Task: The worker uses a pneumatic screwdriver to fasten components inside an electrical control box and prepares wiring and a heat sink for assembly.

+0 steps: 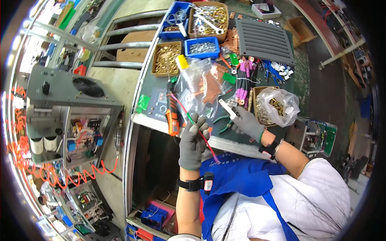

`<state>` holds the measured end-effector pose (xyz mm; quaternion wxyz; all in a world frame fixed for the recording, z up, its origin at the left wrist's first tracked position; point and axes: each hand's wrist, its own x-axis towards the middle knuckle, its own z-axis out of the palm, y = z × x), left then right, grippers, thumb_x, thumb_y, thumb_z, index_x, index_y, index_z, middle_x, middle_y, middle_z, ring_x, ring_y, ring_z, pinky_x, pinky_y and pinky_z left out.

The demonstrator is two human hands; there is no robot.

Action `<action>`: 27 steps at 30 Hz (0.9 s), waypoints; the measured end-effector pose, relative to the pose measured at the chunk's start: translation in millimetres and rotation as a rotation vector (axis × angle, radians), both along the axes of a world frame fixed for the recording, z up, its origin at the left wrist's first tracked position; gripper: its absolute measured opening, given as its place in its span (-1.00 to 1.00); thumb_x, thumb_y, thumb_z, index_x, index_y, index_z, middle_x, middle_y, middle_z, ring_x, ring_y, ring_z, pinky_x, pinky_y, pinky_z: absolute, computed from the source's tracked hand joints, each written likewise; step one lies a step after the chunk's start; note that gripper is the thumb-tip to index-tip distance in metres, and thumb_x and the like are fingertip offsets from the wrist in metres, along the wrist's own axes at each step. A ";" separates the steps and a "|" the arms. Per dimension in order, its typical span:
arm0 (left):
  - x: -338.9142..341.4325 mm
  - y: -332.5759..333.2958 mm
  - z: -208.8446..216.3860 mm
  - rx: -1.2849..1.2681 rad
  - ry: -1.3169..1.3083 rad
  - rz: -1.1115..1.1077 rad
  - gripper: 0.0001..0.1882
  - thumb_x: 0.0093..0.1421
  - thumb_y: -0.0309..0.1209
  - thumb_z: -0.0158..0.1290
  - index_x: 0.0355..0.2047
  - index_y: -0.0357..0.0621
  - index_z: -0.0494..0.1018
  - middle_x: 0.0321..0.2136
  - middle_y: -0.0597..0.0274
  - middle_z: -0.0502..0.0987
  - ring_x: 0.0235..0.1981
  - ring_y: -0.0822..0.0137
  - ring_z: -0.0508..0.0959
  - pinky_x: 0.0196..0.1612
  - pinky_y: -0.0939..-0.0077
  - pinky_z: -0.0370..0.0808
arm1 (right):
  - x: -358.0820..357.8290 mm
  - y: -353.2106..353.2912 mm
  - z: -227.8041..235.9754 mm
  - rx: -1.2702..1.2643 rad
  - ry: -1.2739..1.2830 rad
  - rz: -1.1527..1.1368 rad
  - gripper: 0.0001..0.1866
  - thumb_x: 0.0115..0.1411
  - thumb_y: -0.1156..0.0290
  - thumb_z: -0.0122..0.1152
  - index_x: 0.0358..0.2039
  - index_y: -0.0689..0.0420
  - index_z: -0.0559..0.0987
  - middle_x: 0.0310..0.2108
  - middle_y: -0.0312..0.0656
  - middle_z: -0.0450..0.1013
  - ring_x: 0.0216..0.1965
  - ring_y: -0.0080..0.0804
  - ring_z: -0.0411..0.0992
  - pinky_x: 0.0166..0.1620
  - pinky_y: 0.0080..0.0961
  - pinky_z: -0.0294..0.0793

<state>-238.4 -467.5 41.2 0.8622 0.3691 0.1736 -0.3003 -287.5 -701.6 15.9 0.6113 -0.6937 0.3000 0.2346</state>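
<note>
My left hand, in a grey glove, is closed on a thin pink-red wire with a green section near the fingers. One end of the wire reaches up and left, and the other hangs toward the blue apron. My right hand, also gloved, grips a flat pale strip with a hole near its far end. Left of the left hand lies an orange-and-black power screwdriver with a long shaft. Green-handled pliers rest between the two hands, partly hidden.
Clear plastic bags with copper plates cover the table's middle. Behind stand a blue bin of small metal parts and a carton of brass parts. Black cables with pink ends and a bagged box are at right.
</note>
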 end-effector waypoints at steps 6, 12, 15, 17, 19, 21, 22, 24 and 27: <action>-11.1 23.8 20.7 -0.032 -0.187 0.116 -0.49 0.39 -0.47 -0.02 0.24 -0.45 0.11 0.17 -0.29 0.37 0.15 -0.04 0.48 0.23 0.18 0.45 | -5.9 73.8 52.7 0.148 -0.357 0.428 -0.58 0.36 0.13 0.06 0.05 0.20 0.50 -0.18 -0.08 0.55 -0.23 -0.27 0.57 -0.13 -0.32 0.55; -4.8 91.5 57.9 0.186 -0.317 0.066 -0.35 0.36 -0.31 0.07 0.30 -0.43 0.09 0.12 -0.19 0.44 0.07 0.08 0.54 0.15 0.23 0.50 | -8.3 153.1 105.0 0.672 -0.024 0.154 -0.66 0.44 0.20 -0.11 -0.18 0.24 0.49 -0.71 -0.39 0.25 -0.71 -0.62 0.20 -0.56 -0.62 0.29; 3.5 145.7 71.2 0.066 -0.194 0.156 -0.46 0.40 -0.19 0.01 0.22 -0.34 0.24 0.02 -0.06 0.51 -0.08 0.21 0.58 0.02 0.33 0.54 | -8.3 184.2 109.8 1.122 0.183 -0.017 -0.68 0.45 0.27 -0.18 -0.20 0.22 0.50 -0.81 -0.47 0.02 -0.81 -0.66 0.00 -0.68 -0.62 0.13; 6.0 177.7 76.1 0.075 -0.262 0.151 -0.53 0.40 -0.22 0.02 0.15 -0.33 0.32 -0.05 0.00 0.55 -0.15 0.29 0.58 -0.08 0.41 0.53 | -5.1 207.8 108.6 1.438 0.245 -0.055 -0.69 0.44 0.30 -0.18 -0.20 0.24 0.50 -0.81 -0.47 0.03 -0.81 -0.67 0.01 -0.69 -0.64 0.13; 12.7 203.3 78.3 0.086 -0.307 0.125 -0.59 0.39 -0.24 0.03 0.07 -0.32 0.41 -0.16 0.07 0.60 -0.25 0.38 0.58 -0.19 0.51 0.52 | 1.3 233.8 108.9 1.861 0.257 -0.012 -0.66 0.44 0.27 -0.19 -0.18 0.26 0.50 -0.80 -0.43 0.12 -0.79 -0.64 0.10 -0.65 -0.62 0.21; 17.6 225.5 82.2 0.235 -0.307 0.096 -0.64 0.37 -0.24 0.06 -0.01 -0.30 0.48 -0.27 0.14 0.62 -0.33 0.45 0.56 -0.29 0.59 0.49 | -0.6 248.6 120.3 1.110 0.116 0.184 -0.60 0.44 0.18 -0.19 -0.16 0.26 0.50 -0.74 -0.38 0.24 -0.73 -0.61 0.22 -0.59 -0.62 0.28; 19.1 233.9 84.7 0.323 -0.260 0.085 -0.66 0.37 -0.25 0.07 -0.05 -0.29 0.52 -0.33 0.18 0.63 -0.37 0.49 0.55 -0.33 0.63 0.47 | 0.3 256.3 126.2 0.803 0.009 0.300 -0.57 0.45 0.14 -0.19 -0.16 0.27 0.50 -0.71 -0.35 0.30 -0.70 -0.59 0.28 -0.56 -0.62 0.31; 17.5 245.4 91.4 0.443 -0.288 0.081 -0.68 0.35 -0.25 0.09 -0.11 -0.28 0.56 -0.37 0.20 0.64 -0.45 0.56 0.54 -0.43 0.72 0.44 | 6.6 276.2 133.5 0.455 -0.137 0.400 -0.56 0.43 0.11 -0.11 -0.11 0.27 0.52 -0.59 -0.24 0.46 -0.61 -0.54 0.40 -0.48 -0.59 0.40; 13.1 256.5 103.5 0.489 -0.287 0.063 -0.67 0.36 -0.25 0.08 -0.09 -0.30 0.56 -0.32 0.16 0.65 -0.44 0.55 0.56 -0.43 0.73 0.47 | 10.3 296.9 141.3 0.226 -0.240 0.454 -0.64 0.41 0.14 -0.03 -0.11 0.20 0.54 -0.56 -0.25 0.50 -0.57 -0.51 0.46 -0.44 -0.54 0.43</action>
